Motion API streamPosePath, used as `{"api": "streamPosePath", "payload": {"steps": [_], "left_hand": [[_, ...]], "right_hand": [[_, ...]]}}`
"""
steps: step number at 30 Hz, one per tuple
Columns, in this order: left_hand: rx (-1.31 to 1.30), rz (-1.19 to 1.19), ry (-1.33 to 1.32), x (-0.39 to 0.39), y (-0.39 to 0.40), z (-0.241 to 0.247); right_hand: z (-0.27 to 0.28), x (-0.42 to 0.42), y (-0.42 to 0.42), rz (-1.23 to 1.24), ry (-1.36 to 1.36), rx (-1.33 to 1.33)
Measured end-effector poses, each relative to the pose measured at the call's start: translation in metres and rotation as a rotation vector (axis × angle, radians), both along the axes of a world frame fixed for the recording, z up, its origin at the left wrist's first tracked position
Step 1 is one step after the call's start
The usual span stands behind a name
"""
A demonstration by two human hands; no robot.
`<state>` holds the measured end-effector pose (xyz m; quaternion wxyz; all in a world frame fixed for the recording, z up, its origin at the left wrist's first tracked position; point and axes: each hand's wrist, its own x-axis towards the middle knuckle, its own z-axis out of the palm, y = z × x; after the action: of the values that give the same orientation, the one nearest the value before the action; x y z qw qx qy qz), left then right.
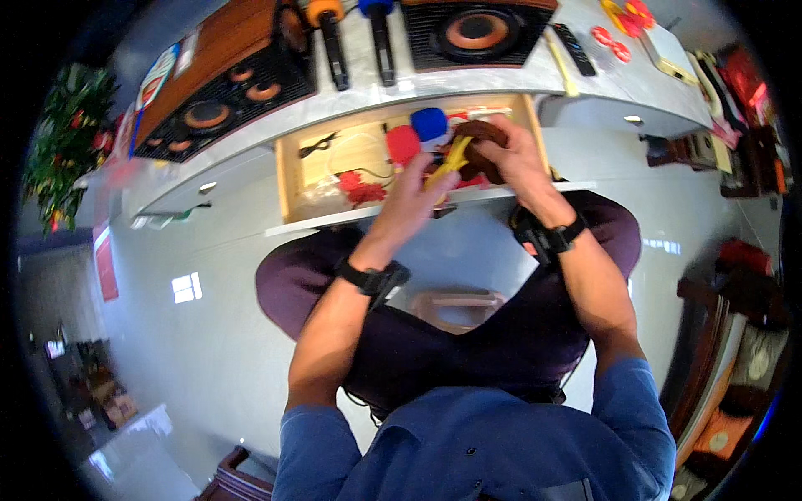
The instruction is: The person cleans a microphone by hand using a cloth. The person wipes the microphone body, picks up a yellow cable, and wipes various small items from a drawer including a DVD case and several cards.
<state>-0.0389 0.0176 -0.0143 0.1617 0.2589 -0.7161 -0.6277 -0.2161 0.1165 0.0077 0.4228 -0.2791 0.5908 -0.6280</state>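
Both hands are over a pulled-out wooden drawer (283, 178). My right hand (515, 153) grips a dark brown, soft-looking item (479, 172), blurred, so its kind is unclear. A bundle of yellow strips (456, 156) runs from it towards my left hand (416, 197), whose thumb and fingers hold the lower end. Behind the hands, a red foam microphone cover (403, 143) and a blue foam microphone cover (428, 124) lie in the drawer. Red crumpled material (361, 189) is left of my left hand, near a black cable (318, 145) and clear plastic (316, 193).
Above the drawer, the grey cabinet top (363, 103) bears two wooden speakers (219, 94) (479, 34), an orange-topped microphone (330, 44), a blue-topped microphone (380, 44) and a black remote control (574, 50). A stool (457, 310) shows between my legs. A leafy plant (75, 141) stands left.
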Motion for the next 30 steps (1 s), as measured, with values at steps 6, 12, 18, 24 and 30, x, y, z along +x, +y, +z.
{"api": "streamPosePath", "payload": {"steps": [6, 12, 18, 24, 30], "left_hand": [[-0.218, -0.005, -0.145, 0.004, 0.000, -0.004], [-0.214, -0.038, -0.180, 0.004, 0.002, 0.002], [-0.165, 0.262, -0.122, 0.004, -0.020, 0.006], [0.036, 0.492, 0.042, 0.007, -0.049, 0.010], [-0.194, 0.532, 0.077, 0.001, -0.068, -0.008]], "right_hand": [[0.012, -0.001, 0.008, 0.098, -0.237, 0.091], [-0.018, -0.009, 0.001, 0.061, 0.452, 0.089], [0.004, -0.016, 0.002, -0.126, 0.169, 0.092], [0.008, -0.015, 0.003, -0.117, 0.107, 0.116], [0.008, -0.009, 0.000, -0.022, 0.106, 0.048]]}}
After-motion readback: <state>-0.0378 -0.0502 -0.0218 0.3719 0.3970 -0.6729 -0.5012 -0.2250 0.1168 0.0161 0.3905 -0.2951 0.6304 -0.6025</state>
